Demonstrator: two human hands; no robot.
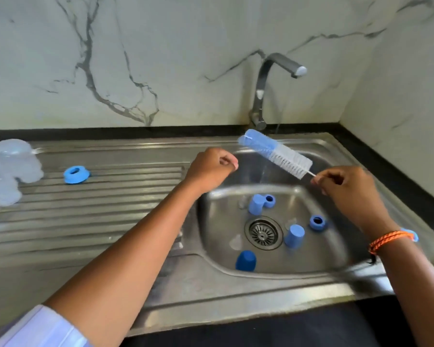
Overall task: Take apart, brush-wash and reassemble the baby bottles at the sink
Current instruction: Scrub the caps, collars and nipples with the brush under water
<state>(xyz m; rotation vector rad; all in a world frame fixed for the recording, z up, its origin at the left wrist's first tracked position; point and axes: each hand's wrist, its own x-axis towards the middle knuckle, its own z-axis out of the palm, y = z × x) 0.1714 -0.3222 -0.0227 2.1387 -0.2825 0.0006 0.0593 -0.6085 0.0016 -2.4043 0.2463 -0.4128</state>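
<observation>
My right hand [348, 189] pinches the thin wire handle of a blue-and-white bottle brush [273, 152], which points up and left over the sink basin [336, 246]. To the left of the brush, my left hand [211, 169] hovers above the basin's edge with curled fingers and nothing visible in it. In the basin lie three blue caps [256, 204] [294, 235] [246, 260], two blue screw rings [269, 200] [317, 222] and a clear teat [236, 241]. Another blue ring [75, 174] sits on the drainboard. Clear bottles [15, 159] lie at the far left.
The steel tap [276, 71] stands behind the basin with a thin stream of water [278, 121] falling from it. The ribbed drainboard [98, 221] stretches left of the basin. Marble walls close in the back and right. The drain strainer [262, 234] sits mid-basin.
</observation>
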